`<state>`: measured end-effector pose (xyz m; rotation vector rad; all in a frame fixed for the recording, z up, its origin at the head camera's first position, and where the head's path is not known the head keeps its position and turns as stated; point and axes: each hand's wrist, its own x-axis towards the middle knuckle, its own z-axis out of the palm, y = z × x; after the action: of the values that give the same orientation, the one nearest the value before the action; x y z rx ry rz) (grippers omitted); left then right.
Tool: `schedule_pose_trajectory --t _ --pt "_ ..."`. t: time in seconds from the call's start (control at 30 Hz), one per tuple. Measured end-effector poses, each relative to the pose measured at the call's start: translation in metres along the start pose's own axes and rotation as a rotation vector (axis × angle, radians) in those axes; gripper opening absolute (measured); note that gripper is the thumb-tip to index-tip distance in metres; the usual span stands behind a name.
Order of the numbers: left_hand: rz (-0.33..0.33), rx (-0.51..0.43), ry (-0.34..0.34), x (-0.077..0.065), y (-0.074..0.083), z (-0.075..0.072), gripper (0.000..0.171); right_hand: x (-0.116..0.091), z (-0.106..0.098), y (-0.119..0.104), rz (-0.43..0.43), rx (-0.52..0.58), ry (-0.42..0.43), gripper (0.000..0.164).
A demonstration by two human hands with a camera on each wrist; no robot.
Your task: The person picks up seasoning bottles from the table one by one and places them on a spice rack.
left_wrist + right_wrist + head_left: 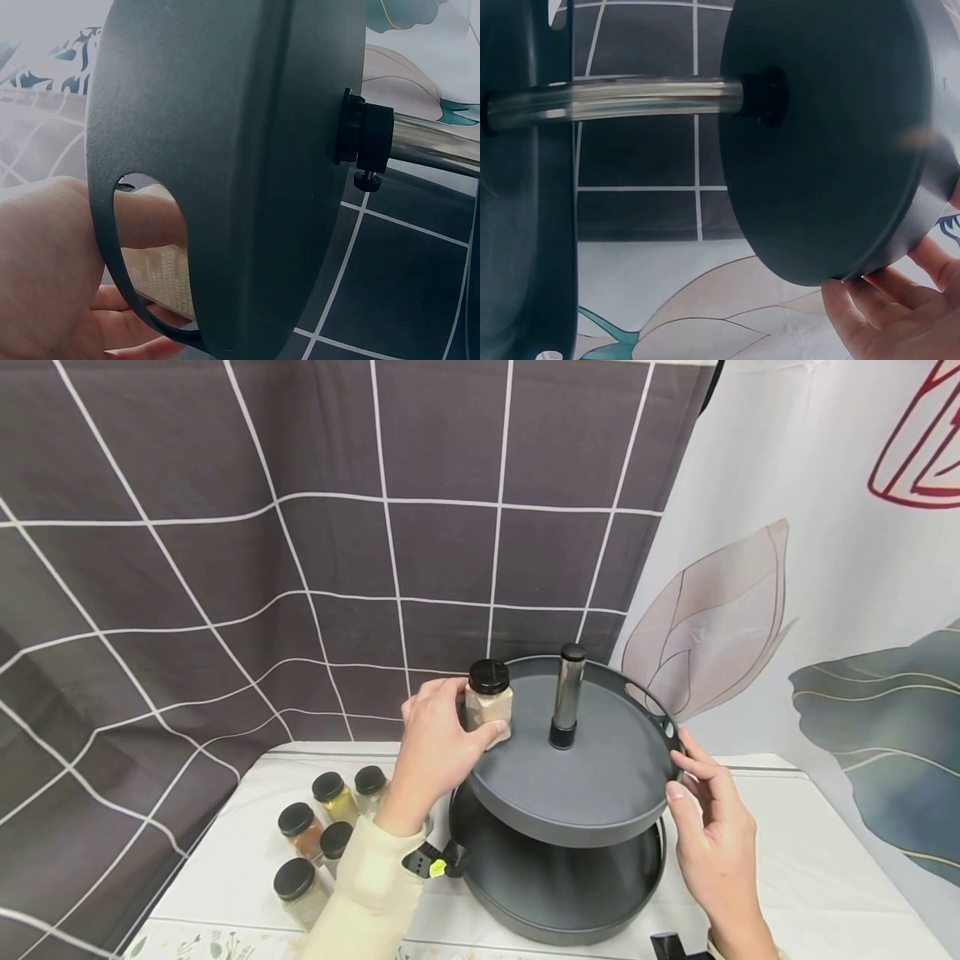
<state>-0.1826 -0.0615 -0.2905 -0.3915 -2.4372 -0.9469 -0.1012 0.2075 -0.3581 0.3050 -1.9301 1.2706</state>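
Note:
My left hand (442, 743) grips a hexagonal clear spice jar (491, 706) with a black lid and pale powder inside. The jar is at the left side of the upper tier (600, 768) of a dark grey two-tier round tray stand. In the left wrist view, the jar's lower part (163, 274) shows through the tier's handle slot, and the rim hides the rest. At the opposite side, my right hand (716, 827) touches the upper tier's outer rim with fingertips and thumb. In the right wrist view, the right fingers (877, 304) rest against the tier's edge.
The lower tier (562, 918) stands on the white table (817, 852). From the upper tier rises a metal post (567, 697) with a black cap. Several black-lidded spice jars (306, 831) cluster on the left. Behind hangs a dark grid-patterned cloth (442, 552).

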Motion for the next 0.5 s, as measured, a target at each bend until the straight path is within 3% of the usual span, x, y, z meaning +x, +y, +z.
schedule_pose_trajectory --t 0.5 --pt "-0.069 -0.026 -0.038 0.0018 0.0 0.0001 0.056 0.0003 -0.0002 0.0 0.012 0.0 -0.005 0.031"
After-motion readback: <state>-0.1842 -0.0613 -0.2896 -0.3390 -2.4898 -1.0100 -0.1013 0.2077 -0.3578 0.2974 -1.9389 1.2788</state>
